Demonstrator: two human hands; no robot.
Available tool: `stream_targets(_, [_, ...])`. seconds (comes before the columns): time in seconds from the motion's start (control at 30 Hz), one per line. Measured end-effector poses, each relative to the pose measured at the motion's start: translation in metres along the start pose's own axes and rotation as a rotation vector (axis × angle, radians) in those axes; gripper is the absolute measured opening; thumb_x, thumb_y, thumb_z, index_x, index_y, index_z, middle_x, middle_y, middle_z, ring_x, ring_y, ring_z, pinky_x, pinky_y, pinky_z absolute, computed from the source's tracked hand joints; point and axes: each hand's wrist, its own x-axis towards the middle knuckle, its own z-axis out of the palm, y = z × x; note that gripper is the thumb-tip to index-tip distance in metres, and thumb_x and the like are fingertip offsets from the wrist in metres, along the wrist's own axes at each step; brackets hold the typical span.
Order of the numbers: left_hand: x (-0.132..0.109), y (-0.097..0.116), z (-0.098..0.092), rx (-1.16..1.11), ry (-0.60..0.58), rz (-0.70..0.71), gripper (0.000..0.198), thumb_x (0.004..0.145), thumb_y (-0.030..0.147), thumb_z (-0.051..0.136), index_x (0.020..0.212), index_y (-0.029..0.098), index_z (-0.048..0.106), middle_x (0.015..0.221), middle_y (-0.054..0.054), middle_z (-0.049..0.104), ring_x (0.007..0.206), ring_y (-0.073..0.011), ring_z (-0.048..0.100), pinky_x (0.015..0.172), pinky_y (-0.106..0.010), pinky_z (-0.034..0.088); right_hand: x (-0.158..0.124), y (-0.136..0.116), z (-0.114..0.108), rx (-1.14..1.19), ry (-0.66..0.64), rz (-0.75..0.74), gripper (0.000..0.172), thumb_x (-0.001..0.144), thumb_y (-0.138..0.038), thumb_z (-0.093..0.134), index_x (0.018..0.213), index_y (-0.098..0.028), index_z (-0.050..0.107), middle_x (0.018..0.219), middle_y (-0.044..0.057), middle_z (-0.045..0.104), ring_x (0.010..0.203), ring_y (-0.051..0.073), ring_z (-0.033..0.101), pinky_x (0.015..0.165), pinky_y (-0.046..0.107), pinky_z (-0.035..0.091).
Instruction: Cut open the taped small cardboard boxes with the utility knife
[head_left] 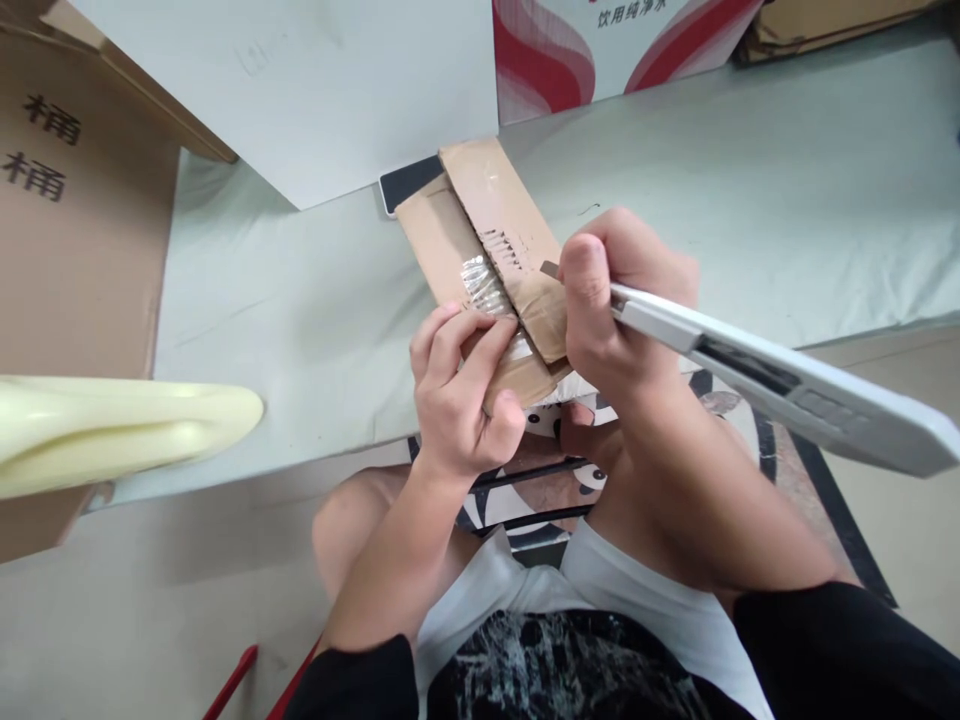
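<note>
We see the flat brown cardboard parcel (469, 225), patched with crumpled clear tape, lying aslant on the pale green surface (300, 300) with its end at the near edge. Our left hand (457, 390) is clenched on that end, fingers curled over the tape. Our right hand (615, 300) grips a long white utility knife (787, 385), and the blade tip meets the torn flap. A dark flat slab (409, 180) behind the parcel is mostly hidden.

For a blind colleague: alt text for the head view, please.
A person's right hand holds a white utility knife with its blade at the taped flap of a cardboard parcel, gripped at its near end by the left hand. Beyond lies a pale green table.
</note>
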Motion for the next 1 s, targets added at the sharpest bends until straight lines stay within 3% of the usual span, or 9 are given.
stream_targets(0.17, [0.001,0.002,-0.004,0.017,-0.036,-0.014,0.047,0.094,0.041,0.042,0.123,0.020,0.073,0.119,-0.013,0.068,0.127,-0.0338,0.054,0.116,-0.052,0.042,0.001,0.001,-0.001,-0.049,0.003,-0.010,0.052,0.107,-0.061,0.031,0.074,-0.025,0.049,0.063,0.001,0.052,0.060,0.015,0.049,0.058,0.031,0.037])
stream_targets(0.4, [0.001,0.007,-0.007,-0.022,-0.040,-0.043,0.044,0.091,0.032,0.050,0.130,0.021,0.068,0.123,-0.012,0.066,0.130,-0.0331,0.054,0.118,-0.053,0.042,0.002,-0.002,-0.001,0.073,0.039,-0.027,0.038,0.104,-0.042,0.043,0.070,-0.024,0.044,0.060,-0.001,0.049,0.055,0.012,0.043,0.057,0.030,0.034])
stream_targets(0.57, [0.001,0.009,-0.006,-0.073,-0.012,0.009,0.035,0.093,0.027,0.050,0.124,0.022,0.067,0.122,-0.010,0.066,0.125,-0.0285,0.059,0.122,-0.053,0.041,0.002,-0.002,-0.002,0.045,-0.039,0.058,0.043,0.106,-0.052,0.038,0.074,-0.025,0.047,0.066,0.001,0.052,0.064,0.016,0.053,0.061,0.030,0.040])
stream_targets(0.8, [-0.002,0.009,-0.003,-0.071,0.001,0.057,0.027,0.096,0.023,0.049,0.113,0.022,0.070,0.120,-0.010,0.064,0.133,-0.0287,0.056,0.124,-0.057,0.040,0.003,-0.004,-0.002,0.010,-0.004,0.066,0.047,0.105,-0.058,0.036,0.073,-0.025,0.043,0.065,0.001,0.046,0.064,0.016,0.052,0.059,0.030,0.039])
stream_targets(1.0, [-0.011,0.006,0.005,-0.112,0.071,0.044,0.032,0.098,0.025,0.048,0.121,0.025,0.070,0.150,-0.010,0.045,0.153,-0.0347,0.039,0.120,-0.057,0.048,0.005,-0.005,-0.002,0.053,0.041,0.018,0.039,0.103,-0.044,0.042,0.070,-0.024,0.042,0.062,0.000,0.047,0.056,0.013,0.045,0.056,0.029,0.037])
